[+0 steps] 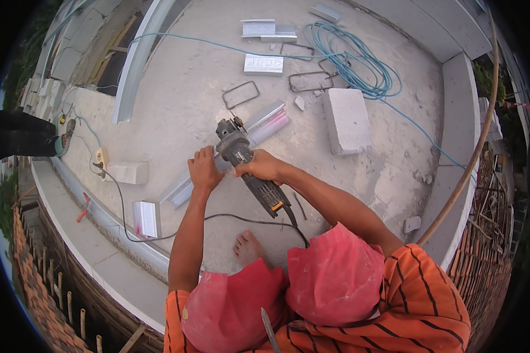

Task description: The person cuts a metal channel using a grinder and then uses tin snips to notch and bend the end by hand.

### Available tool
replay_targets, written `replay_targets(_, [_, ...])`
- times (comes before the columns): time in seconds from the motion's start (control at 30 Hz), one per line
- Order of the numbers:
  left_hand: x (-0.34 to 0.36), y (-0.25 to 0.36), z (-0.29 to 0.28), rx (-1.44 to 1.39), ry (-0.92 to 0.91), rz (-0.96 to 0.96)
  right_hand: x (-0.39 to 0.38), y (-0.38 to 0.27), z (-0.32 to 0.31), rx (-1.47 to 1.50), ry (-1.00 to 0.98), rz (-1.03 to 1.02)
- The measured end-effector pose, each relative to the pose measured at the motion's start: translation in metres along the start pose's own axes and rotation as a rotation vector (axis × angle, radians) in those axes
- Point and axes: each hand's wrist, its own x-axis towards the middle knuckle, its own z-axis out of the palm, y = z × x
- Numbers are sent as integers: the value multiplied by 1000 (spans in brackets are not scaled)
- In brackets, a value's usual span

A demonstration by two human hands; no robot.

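Observation:
A grey angle grinder (265, 191) is in my right hand (261, 165), whose fingers wrap round its body near the head. The grinder's thin disc (238, 122) is at the far end, close to the edge of a silvery metal channel (259, 130) lying slantwise on the floor. My left hand (205, 170) grips that channel just left of the grinder; the hand partly hides it. Reddish marking shows on the channel's far end. From the grinder's rear a black cord (229, 216) loops left across the floor.
Short metal channel pieces (264, 65), bent wire frames (241, 94) and a coiled blue cable (359, 65) lie farther off. A pale block (346, 120) stands at the right. My bare foot (248, 246) is near the cord. At left are a power socket (102, 157), red-handled tool (85, 207) and another person's leg (26, 136).

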Motion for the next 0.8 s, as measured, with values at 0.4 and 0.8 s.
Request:
replay_targets(0.4, [1, -2, 3, -3, 7, 0, -1, -4, -1, 47, -13, 67])
replay_targets(0.8, [3, -4, 0, -10, 31, 7, -10, -7, -3, -35, 2, 56])
